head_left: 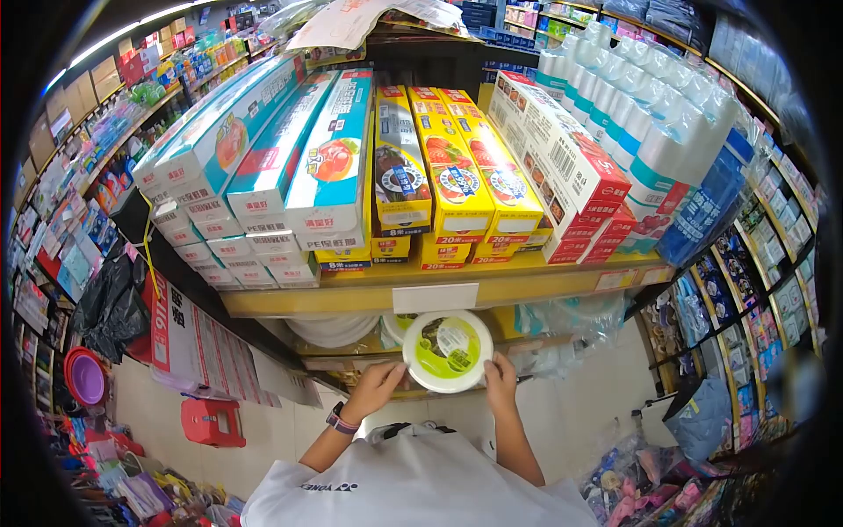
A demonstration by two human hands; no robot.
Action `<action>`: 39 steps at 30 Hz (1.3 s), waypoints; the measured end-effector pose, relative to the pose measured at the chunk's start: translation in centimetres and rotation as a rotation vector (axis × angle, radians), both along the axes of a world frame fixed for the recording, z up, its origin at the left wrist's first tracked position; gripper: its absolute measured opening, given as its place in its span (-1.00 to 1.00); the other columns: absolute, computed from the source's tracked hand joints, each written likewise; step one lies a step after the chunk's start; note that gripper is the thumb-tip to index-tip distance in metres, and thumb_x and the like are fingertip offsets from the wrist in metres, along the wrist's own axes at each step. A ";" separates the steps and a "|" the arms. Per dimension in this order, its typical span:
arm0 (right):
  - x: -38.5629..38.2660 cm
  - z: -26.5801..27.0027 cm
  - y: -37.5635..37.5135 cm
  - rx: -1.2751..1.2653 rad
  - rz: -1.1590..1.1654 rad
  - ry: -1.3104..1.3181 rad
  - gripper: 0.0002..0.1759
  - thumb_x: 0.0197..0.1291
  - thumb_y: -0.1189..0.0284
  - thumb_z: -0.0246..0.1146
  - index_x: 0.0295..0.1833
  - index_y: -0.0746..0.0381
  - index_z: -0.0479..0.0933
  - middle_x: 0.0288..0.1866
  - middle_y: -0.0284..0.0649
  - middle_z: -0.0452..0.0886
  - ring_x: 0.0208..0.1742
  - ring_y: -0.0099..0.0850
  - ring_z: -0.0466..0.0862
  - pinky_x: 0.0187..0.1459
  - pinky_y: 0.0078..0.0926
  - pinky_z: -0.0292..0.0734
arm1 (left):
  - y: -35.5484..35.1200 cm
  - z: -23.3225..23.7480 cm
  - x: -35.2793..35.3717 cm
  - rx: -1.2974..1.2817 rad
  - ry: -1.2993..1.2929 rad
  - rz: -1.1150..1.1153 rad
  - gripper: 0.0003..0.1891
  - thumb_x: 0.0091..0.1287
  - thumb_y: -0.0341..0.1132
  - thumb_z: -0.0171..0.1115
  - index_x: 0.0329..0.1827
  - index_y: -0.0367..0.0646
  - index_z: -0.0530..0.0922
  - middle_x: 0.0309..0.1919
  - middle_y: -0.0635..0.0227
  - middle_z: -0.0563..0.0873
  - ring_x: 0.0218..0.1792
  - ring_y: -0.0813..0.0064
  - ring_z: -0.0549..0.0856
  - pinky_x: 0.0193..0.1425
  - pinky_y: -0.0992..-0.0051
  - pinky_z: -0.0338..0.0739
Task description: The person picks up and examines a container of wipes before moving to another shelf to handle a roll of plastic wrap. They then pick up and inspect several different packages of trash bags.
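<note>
A round white pack of disposable plates [452, 379] with a green label faces up in front of my chest. My left hand [378, 386], below a wrist with a dark watch [341, 419], is closed on the pack's left edge. On the opposite edge, my right hand [500, 384] grips it with thumb and fingers. Just behind it, a similar green-labelled round pack [397, 327] shows in part on the lower shelf, beside stacked white plates [332, 328].
Boxes of cling film [327, 167] and yellow boxes [452, 176] fill the yellow-edged shelf [351, 299] above my hands. White rolls [654, 145] stand at its right end. A red stool [212, 422] is on the floor at left. Bagged goods [628, 492] lie at lower right.
</note>
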State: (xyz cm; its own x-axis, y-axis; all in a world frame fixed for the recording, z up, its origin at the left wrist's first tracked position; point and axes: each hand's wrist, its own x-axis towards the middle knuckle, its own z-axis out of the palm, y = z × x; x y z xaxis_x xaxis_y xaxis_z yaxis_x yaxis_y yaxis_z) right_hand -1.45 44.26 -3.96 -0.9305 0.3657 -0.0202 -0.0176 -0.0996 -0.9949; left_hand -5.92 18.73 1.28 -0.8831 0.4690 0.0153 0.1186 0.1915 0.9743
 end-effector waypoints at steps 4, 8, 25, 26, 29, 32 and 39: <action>3.0 -1.6 0.8 -0.368 -0.013 0.137 -0.87 0.13 0.49 0.09 -0.28 0.34 0.47 -0.39 -0.35 0.52 -0.39 -0.61 0.49 -0.33 -0.68 0.39 | 0.0 0.0 -0.5 0.010 0.059 0.015 -0.66 0.49 -0.24 -0.08 -0.23 -0.35 0.55 -0.52 0.36 0.58 -0.43 0.59 0.53 -0.28 0.55 0.44; 4.9 -0.8 0.6 -0.379 0.113 0.103 -0.77 0.16 0.38 0.17 -0.49 0.22 0.35 -0.56 -0.48 0.35 -0.51 -0.69 0.31 -0.48 -0.71 0.16 | 0.1 -0.8 -0.5 0.166 -0.134 -0.030 -0.64 0.52 -0.19 -0.18 0.02 -0.25 0.54 -0.48 0.41 0.57 -0.46 0.64 0.50 -0.32 0.59 0.43; 7.1 -0.3 -4.8 -0.762 0.322 0.037 -0.33 0.40 0.06 -0.15 0.43 0.30 0.10 0.43 -0.13 0.24 0.46 -0.29 0.18 0.45 -0.24 -0.02 | -3.9 2.1 3.4 0.552 -0.490 -0.069 -0.45 0.26 -0.41 0.20 0.31 -0.28 0.26 -0.04 0.35 0.58 -0.20 0.64 0.62 -0.34 0.64 0.55; 7.4 -0.1 -5.4 -0.841 0.405 0.131 -0.32 0.39 0.05 -0.14 0.43 0.30 0.10 0.42 -0.14 0.25 0.45 -0.27 0.20 0.45 -0.23 0.01 | -4.2 2.2 3.9 0.554 -0.454 -0.094 -0.42 0.26 -0.40 0.24 0.33 -0.28 0.24 -0.05 0.38 0.58 -0.17 0.64 0.61 -0.31 0.63 0.55; 8.1 0.9 -7.2 -0.842 0.388 0.066 -0.31 0.34 0.10 -0.03 0.42 0.32 0.10 0.40 -0.13 0.27 0.42 -0.23 0.25 0.42 -0.21 0.08 | -4.6 2.3 5.6 0.446 -0.393 -0.106 -0.43 0.29 -0.36 0.25 0.32 -0.27 0.24 -0.09 0.39 0.59 -0.19 0.66 0.60 -0.31 0.63 0.54; 10.0 -0.1 -7.7 -0.710 0.323 -0.056 -0.28 0.23 0.29 0.12 0.44 0.32 0.06 0.36 -0.13 0.31 0.38 -0.23 0.31 0.38 -0.22 0.17 | -5.7 1.6 7.4 0.415 -0.403 -0.083 -0.45 0.33 -0.31 0.21 0.33 -0.28 0.25 -0.12 0.39 0.60 -0.20 0.67 0.59 -0.28 0.63 0.54; 13.8 0.4 -9.4 -0.715 0.380 -0.047 -0.25 0.14 0.51 0.15 0.44 0.35 0.03 0.32 -0.11 0.34 0.35 -0.26 0.35 0.35 -0.25 0.22 | -8.2 0.0 11.1 0.397 -0.461 0.048 -0.56 0.47 -0.18 -0.03 0.24 -0.36 0.38 -0.22 0.32 0.63 -0.31 0.61 0.63 -0.25 0.57 0.57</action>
